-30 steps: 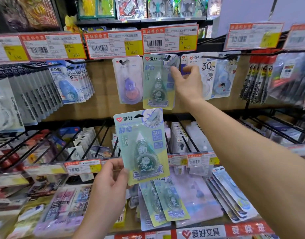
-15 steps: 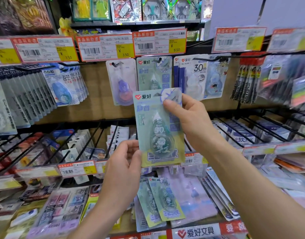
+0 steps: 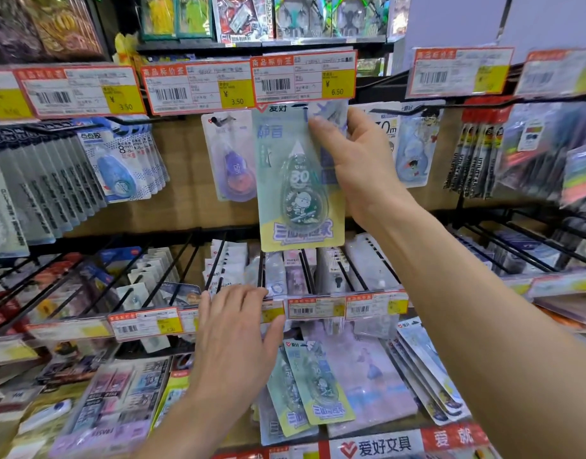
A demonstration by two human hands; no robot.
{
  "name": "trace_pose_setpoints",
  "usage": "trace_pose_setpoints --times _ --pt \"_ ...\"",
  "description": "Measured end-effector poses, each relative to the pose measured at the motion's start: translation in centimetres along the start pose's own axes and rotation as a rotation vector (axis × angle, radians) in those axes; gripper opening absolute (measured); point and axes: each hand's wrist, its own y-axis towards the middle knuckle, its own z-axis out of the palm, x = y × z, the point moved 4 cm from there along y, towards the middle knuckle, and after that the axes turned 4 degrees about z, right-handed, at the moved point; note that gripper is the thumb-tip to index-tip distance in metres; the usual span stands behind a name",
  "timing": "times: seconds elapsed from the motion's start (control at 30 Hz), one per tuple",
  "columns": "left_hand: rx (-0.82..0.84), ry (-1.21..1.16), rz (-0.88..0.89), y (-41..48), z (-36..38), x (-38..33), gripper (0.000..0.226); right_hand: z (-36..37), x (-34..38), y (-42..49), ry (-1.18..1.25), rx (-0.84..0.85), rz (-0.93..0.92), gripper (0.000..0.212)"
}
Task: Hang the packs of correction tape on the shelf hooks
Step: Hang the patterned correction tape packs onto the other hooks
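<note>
Here, my right grip (image 3: 361,167) pinches a green pack (image 3: 298,193) of correction tape by its upper right edge, thumb on the front. It holds the pack upright against the top row, with the top tucked just under the 6.50 price tag (image 3: 304,77). The hook and the pack's hang hole are hidden behind that tag. My left grip (image 3: 238,339) hovers flat and empty, fingers straight, above two spare packs (image 3: 314,385) lying on the bottom shelf. I judge the pack light: a stiff card with a slick plastic blister that could slip or crack if squeezed. The card's top edge, beside the hole, looks the best place to hold while threading it on.
</note>
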Motion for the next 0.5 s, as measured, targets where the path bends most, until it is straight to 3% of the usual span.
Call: trace_pose_setpoints --times 0.37,0.5 --pt "-0.015 0.014 0.012 -0.31 0.21 0.13 0.045 0.42 0.39 0.23 -0.112 -0.019 -0.039 0.007" --pt "-0.021 0.017 0.016 -0.34 0.19 0.11 0.043 0.30 0.77 0.39 -0.064 -0.027 0.061 0.009"
